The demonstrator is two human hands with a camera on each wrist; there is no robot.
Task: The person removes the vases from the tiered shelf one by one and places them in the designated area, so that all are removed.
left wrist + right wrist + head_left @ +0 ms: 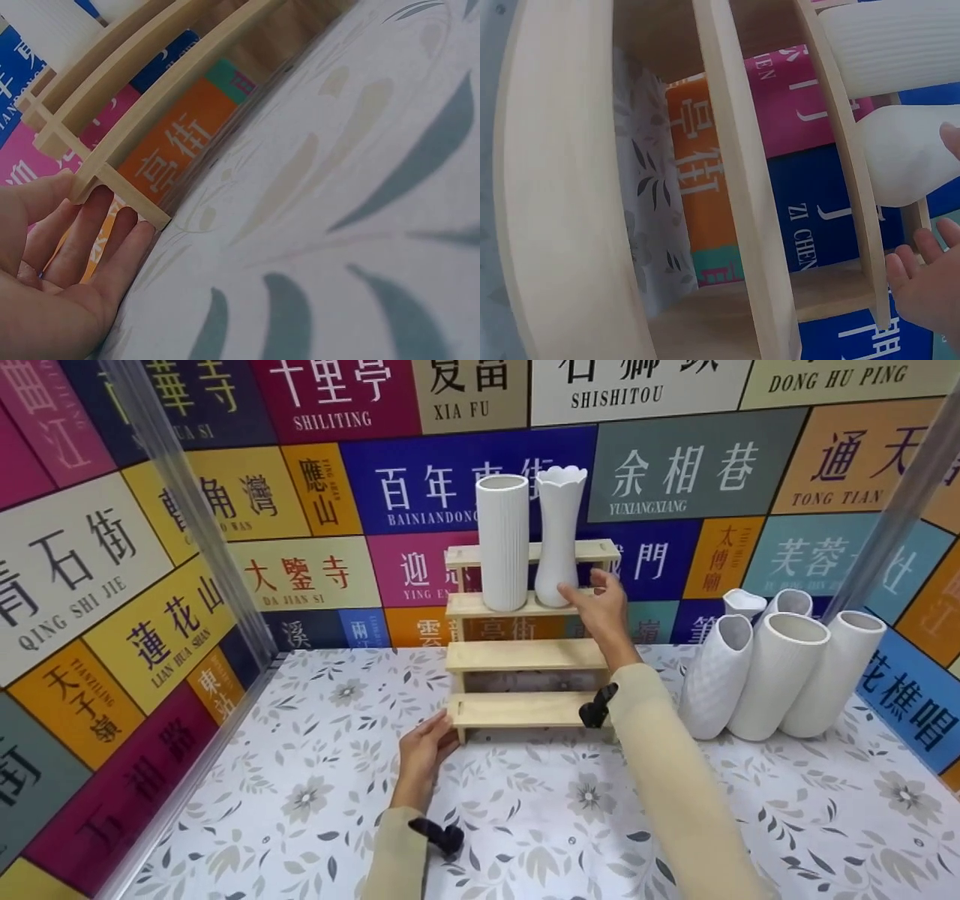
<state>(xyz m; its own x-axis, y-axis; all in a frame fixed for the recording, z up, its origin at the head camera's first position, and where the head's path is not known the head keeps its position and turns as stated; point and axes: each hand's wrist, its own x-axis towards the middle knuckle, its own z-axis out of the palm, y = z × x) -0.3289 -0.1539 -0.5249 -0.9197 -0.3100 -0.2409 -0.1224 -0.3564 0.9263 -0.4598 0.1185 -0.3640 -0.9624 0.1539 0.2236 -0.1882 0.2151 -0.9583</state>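
A wooden tiered stand (525, 655) stands on the patterned tablecloth. On its upper part a ribbed white cylindrical vase (504, 544) and, to its right, a slimmer white vase (559, 536) with a scalloped rim stand upright. My right hand (602, 607) is at the lower right side of the scalloped vase; the thumb touches it, while the other fingers spread apart from it by the shelf end in the right wrist view. My left hand (424, 750) holds the left end of the lowest shelf, thumb at the front edge and fingers (124, 262) beneath.
Several white vases (776, 675) stand in a cluster at the right of the table. Behind the stand rises a wall (480, 427) of colourful printed signs. Clear upright strips (202, 525) run up at the left and right corners.
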